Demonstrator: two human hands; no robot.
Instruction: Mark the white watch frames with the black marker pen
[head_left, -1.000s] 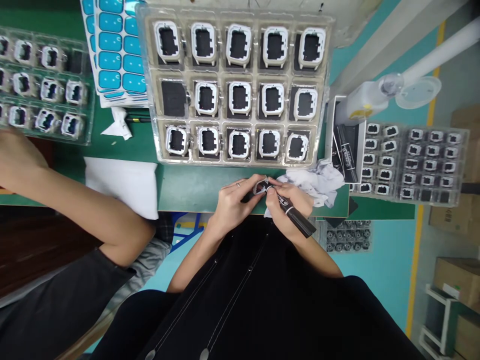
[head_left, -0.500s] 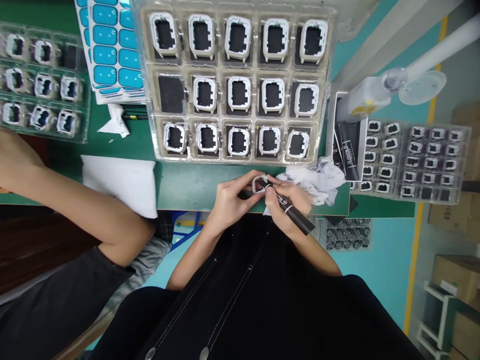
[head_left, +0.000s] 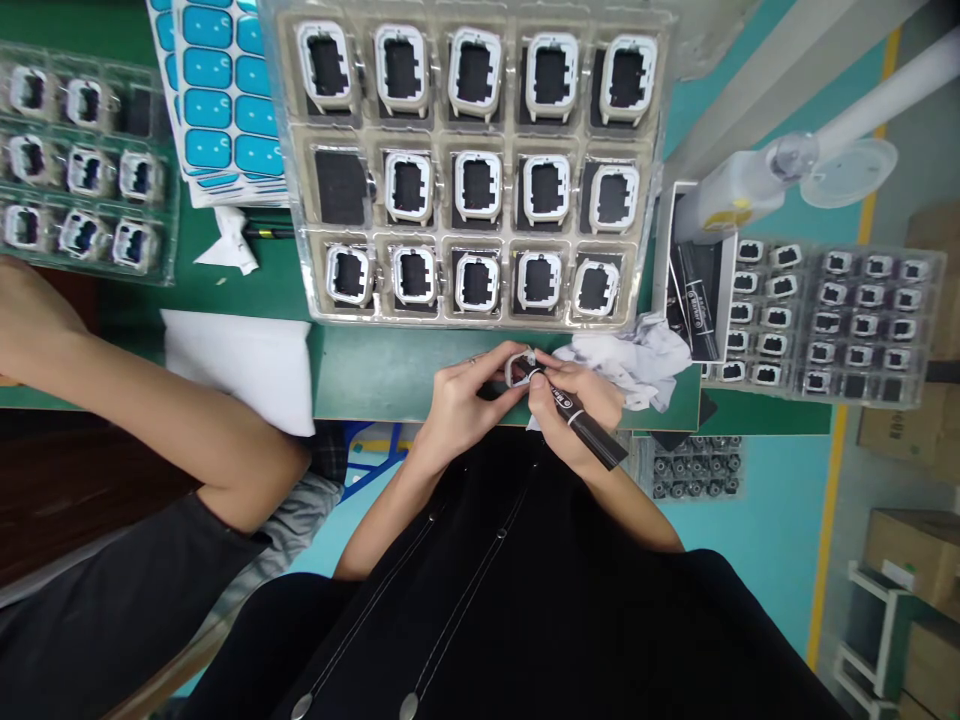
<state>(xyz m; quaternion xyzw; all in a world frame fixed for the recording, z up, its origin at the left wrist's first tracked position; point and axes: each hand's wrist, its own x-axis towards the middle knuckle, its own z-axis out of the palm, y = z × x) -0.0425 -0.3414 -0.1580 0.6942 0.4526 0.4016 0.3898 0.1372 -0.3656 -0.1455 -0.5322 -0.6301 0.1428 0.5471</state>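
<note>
Frame, white rounded-square plastic, in left hand; right hand grips black marker.

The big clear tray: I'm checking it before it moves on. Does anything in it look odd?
One pocket of the clear tray stands out: the middle row's leftmost pocket shows only its black insert, with no white frame. The other fourteen pockets each hold one. Nothing looks spilled or broken.

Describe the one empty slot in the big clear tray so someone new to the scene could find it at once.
Start at the big clear tray on the green table, holding three rows of five white frames. Go to the middle row, far left. That empty slot shows only a bare black pad, while every other slot holds a white frame.
</note>
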